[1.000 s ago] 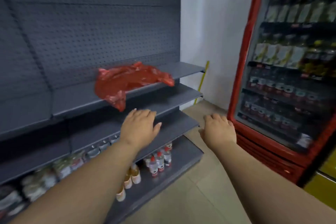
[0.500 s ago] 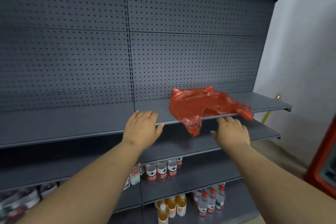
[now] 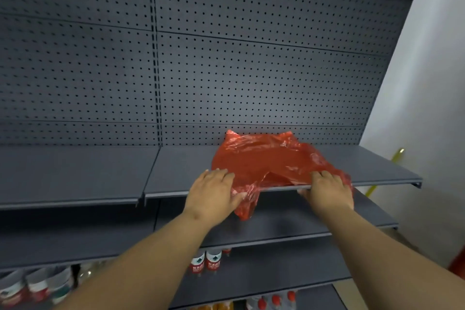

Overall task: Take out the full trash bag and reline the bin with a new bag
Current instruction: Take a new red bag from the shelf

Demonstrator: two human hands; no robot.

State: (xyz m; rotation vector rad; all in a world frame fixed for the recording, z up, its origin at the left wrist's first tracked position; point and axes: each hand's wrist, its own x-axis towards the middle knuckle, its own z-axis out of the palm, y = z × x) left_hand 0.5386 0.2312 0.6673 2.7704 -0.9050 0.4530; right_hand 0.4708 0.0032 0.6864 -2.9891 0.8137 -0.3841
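A crumpled red plastic bag lies on a grey metal shelf, one corner hanging over the front edge. My left hand is at the bag's left side, fingers flat on the shelf and thumb pinching the hanging corner. My right hand covers the bag's right end at the shelf edge, fingers curled on top and thumb below the edge. No bin and no full trash bag are in view.
A dark pegboard wall backs the shelving. Lower shelves hold bottles with red labels and packets at the left. A white wall and a yellow stick are to the right.
The view swung from the red drinks fridge to face the shelving. Both hands moved up and forward from below the shelf onto the red bag.
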